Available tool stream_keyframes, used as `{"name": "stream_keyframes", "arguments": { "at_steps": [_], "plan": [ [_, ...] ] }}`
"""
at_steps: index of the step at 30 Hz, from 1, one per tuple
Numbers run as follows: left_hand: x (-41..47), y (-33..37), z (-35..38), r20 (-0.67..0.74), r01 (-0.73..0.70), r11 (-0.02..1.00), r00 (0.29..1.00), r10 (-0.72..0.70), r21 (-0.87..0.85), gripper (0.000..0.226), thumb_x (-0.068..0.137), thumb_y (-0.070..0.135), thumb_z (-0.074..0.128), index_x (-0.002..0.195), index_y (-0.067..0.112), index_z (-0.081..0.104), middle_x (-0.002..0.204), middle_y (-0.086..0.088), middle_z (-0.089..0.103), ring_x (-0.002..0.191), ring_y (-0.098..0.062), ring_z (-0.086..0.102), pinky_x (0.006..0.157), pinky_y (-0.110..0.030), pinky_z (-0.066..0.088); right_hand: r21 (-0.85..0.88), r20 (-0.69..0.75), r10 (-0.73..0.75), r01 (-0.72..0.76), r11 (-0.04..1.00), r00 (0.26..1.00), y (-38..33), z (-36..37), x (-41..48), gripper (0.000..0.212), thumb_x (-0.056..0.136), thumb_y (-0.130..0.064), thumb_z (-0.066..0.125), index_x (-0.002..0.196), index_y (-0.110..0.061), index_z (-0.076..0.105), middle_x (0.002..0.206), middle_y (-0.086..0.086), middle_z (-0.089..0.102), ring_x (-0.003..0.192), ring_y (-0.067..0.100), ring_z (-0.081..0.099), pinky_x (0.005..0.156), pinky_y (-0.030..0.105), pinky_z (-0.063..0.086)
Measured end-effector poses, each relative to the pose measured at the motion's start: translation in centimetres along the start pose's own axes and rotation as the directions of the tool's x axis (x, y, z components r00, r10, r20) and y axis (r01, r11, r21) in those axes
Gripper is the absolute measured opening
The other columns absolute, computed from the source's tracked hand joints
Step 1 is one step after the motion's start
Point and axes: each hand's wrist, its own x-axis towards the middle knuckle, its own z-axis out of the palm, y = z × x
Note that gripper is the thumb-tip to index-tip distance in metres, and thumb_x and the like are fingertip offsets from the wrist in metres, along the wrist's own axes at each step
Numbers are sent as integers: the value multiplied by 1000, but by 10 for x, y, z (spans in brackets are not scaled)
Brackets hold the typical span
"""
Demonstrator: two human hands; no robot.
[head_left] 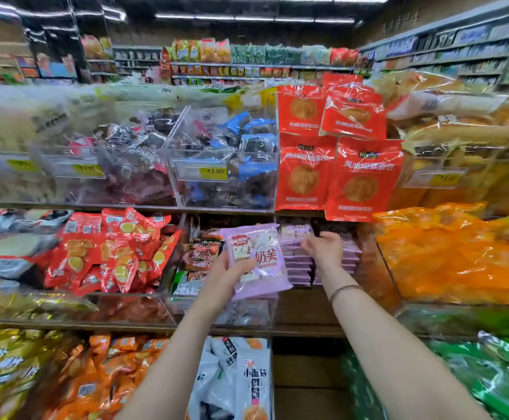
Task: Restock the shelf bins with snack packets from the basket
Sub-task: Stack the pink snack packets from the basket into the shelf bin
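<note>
Gripping purple snack packet (257,262) with left hand (224,275), holding right hand (324,247) open near purple packet stack (297,263); may topple it by rough pushing.

Red bread bags (304,174) overlap in two rows at upper middle. Orange bags (459,256) lie heaped at lower right. A yellow price label (214,171) reads 12.80. Strip lights (253,17) run above blurred far shelves (262,66) of goods.
</note>
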Motion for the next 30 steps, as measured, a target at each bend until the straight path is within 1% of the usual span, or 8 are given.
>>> {"name": "stream_keyframes", "arguments": {
  "at_steps": [3, 8, 11, 14, 16, 18, 23, 30],
  "plan": [
    [0, -3, -1, -4, 3, 999, 1000, -3, 34, 48, 64, 46, 70, 107, 28, 61, 102, 10, 72, 94, -6, 68, 81, -25, 51, -222, -41, -148, 135, 966, 988, 9, 5, -4, 18, 90, -25, 62, 99, -11, 55, 104, 13, 64, 92, 27, 65, 87, 41, 53],
    [-1, 2, -2, -7, 39, 999, 999, -38, 37, 64, 59, 55, 69, 115, 25, 59, 115, 2, 67, 106, -18, 64, 96, -44, 47, -483, 133, -182, 224, 846, 974, -6, 1, -14, 41, 95, -22, 51, 134, -7, 50, 128, 16, 56, 100, 29, 63, 93, 45, 50],
    [1, 4, -2, 3, 66, 996, 998, -66, 59, 47, 67, 54, 69, 108, 34, 59, 109, 11, 66, 99, -11, 63, 78, -31, 48, -509, 193, -343, 393, 766, 919, -13, -6, -42, 48, 88, -22, 64, 132, -10, 50, 127, 4, 49, 111, 18, 52, 100, 38, 45],
    [3, 5, -2, -8, 109, 991, 994, -109, 78, 19, 82, 46, 66, 96, 40, 55, 97, 22, 60, 80, 8, 57, 61, -19, 41, -327, 331, -311, 418, 848, 891, -1, -16, -96, 35, 83, -49, 64, 103, -20, 63, 98, -10, 63, 91, 2, 57, 81, 28, 47],
    [4, 5, -2, -19, 104, 988, 995, -102, 115, 25, 83, 48, 64, 104, 37, 57, 99, 13, 63, 67, 11, 56, 54, -15, 42, -253, 480, -198, 351, 902, 855, 5, -18, -122, 40, 83, -55, 55, 107, -23, 63, 103, -10, 66, 92, 2, 60, 77, 24, 48],
    [4, 5, 0, -36, 96, 983, 995, -92, 157, 48, 81, 56, 63, 118, 27, 55, 111, 7, 62, 81, 6, 59, 62, -20, 44, -292, 524, -169, 363, 885, 835, 6, -21, -129, 34, 86, -48, 59, 110, -24, 60, 106, -6, 66, 94, 11, 62, 77, 25, 50],
    [5, 7, 7, -58, 92, 955, 995, -78, 282, 77, 69, 71, 62, 128, 23, 51, 120, 7, 58, 93, -3, 55, 73, -25, 40, -195, 435, -16, 112, 974, 900, 5, -29, -125, 29, 89, -40, 59, 112, -22, 62, 105, 3, 70, 90, 22, 67, 74, 32, 56],
    [8, 3, 6, -78, 112, 948, 993, -92, 299, 46, 81, 48, 69, 114, 28, 44, 102, 28, 52, 85, 7, 51, 68, -16, 37, 198, 7, 96, -96, 975, 995, 6, -56, -86, 9, 93, -21, 57, 100, -15, 58, 84, 4, 60, 46, 10, 55, 39, 20, 43]
  ]
}}
